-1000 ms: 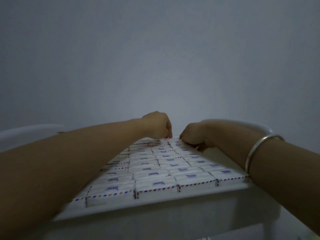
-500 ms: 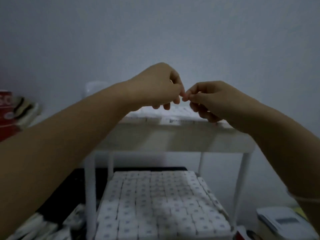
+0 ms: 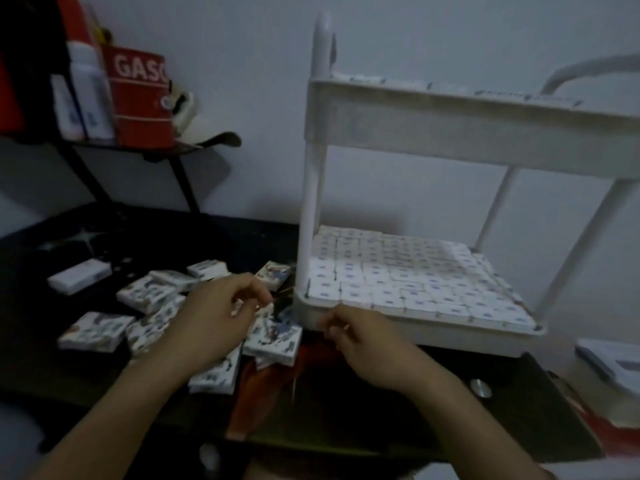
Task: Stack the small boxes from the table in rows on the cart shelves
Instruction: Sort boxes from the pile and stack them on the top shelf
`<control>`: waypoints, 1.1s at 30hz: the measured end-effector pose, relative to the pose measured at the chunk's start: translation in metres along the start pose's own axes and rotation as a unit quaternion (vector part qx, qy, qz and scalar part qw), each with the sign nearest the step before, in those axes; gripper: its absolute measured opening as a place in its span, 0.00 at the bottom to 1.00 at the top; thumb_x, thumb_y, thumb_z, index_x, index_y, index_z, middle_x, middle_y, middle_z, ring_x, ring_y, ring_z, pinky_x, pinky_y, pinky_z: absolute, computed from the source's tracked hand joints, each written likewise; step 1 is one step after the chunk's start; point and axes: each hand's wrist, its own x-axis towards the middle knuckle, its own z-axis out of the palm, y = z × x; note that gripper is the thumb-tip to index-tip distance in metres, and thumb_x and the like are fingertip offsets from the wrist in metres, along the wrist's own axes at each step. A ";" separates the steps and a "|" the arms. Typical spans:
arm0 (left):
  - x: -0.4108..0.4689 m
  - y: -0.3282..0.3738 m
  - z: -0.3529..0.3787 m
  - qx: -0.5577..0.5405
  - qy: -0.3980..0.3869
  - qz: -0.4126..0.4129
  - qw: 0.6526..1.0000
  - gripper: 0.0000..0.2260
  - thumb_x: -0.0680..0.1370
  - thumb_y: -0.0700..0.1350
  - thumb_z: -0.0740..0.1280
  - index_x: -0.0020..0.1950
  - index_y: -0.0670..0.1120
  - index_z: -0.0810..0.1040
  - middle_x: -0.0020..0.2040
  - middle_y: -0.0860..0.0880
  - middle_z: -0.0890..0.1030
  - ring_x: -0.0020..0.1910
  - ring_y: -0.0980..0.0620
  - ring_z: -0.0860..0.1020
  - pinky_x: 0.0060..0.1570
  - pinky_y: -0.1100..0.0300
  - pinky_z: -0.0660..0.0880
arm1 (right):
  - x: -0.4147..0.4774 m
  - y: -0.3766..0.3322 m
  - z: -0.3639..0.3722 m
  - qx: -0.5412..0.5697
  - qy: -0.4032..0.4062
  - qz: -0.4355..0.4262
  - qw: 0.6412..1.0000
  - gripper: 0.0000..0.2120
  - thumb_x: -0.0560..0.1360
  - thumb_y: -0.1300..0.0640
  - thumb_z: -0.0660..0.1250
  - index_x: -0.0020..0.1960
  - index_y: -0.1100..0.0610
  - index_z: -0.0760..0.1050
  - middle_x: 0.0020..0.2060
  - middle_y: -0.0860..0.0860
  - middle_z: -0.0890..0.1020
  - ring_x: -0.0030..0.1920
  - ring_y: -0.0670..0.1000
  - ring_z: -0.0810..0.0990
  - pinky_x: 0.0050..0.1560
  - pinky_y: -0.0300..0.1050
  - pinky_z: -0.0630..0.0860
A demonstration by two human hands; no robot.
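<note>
Dark surface point(image 3: 156, 237), scattered small boxes point(image 3: 273, 337); my left grip point(image 3: 214, 320) curls over them, right grip point(image 3: 360, 337) curls beside cart lower shelf point(image 3: 450, 333); holding anything, cannot tell.

Small white printed boxes point(image 3: 96, 332) lie jumbled on the black desk point(image 3: 156, 237); more pack the white cart's lower shelf point(image 3: 415, 336) in tight rows.

red box point(image 3: 142, 98) — white letters "GASO", cut off | other print — unreadable
</note>
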 end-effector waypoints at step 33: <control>-0.046 -0.048 -0.002 0.129 -0.022 -0.050 0.990 0.23 0.66 0.63 0.74 0.57 0.57 0.76 0.52 0.60 0.75 0.52 0.59 0.74 0.50 0.58 0.72 | -0.023 0.023 0.036 0.284 0.088 0.025 0.954 0.11 0.70 0.56 0.75 0.46 0.51 0.74 0.44 0.43 0.84 0.40 0.43 0.84 0.35 0.37 0.79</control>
